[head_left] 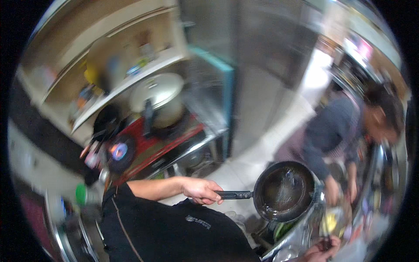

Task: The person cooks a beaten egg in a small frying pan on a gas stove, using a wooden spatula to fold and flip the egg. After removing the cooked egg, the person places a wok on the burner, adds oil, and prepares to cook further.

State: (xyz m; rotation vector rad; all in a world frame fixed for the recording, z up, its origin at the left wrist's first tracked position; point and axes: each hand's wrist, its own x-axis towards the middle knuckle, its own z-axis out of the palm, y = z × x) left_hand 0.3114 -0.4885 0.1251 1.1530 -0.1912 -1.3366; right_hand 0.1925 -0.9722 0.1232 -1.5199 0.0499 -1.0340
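A dark frying pan (284, 191) with a wet, shiny inside hangs in front of me, and my left hand (201, 191) is wrapped round its black handle. At the lower right, my right hand (324, 250) is closed on a thin dark stick-like utensil (326, 229), too blurred to name exactly. Close by that hand is something yellow (331, 222) in a blurred container on the counter.
A co-worker (331, 126) bends over the right counter, hands just beyond the pan. On the left stove, a gas flame (118, 151) burns on a bare burner beside a lidded pressure cooker (158, 98). A shelf (126, 81) with jars and packets runs above it.
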